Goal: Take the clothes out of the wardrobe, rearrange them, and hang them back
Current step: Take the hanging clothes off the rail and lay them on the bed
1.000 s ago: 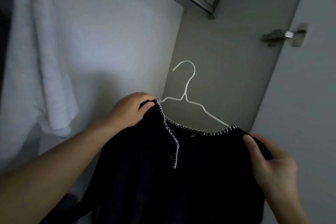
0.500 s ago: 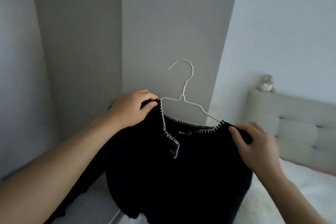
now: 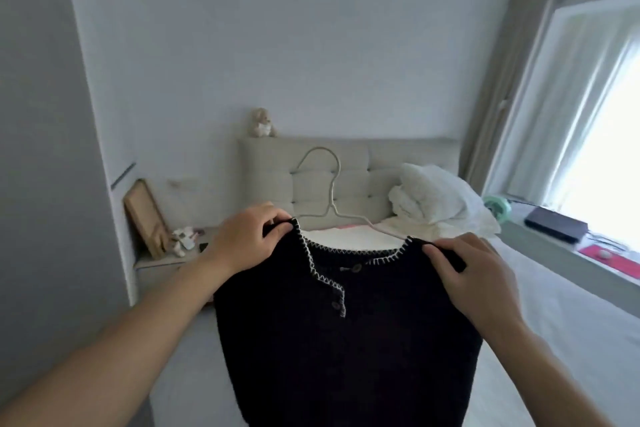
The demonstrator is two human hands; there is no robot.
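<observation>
A black knit top with white zigzag stitching along the neckline and small buttons hangs on a thin white hanger. I hold it up in front of me, over the bed. My left hand pinches the top's left shoulder beside the hanger. On the other side, my right hand grips the right shoulder. The hanger's hook stands free above the neckline. The wardrobe is out of view.
A bed with a white sheet and padded headboard lies ahead, with a white bundle of bedding on it. A bedside table with a frame stands left. A window sill with objects runs along the right.
The view has swung right, from the wardrobe's inside to the bed and window. Both hands keep the same hold on the black top, which came out with them.
</observation>
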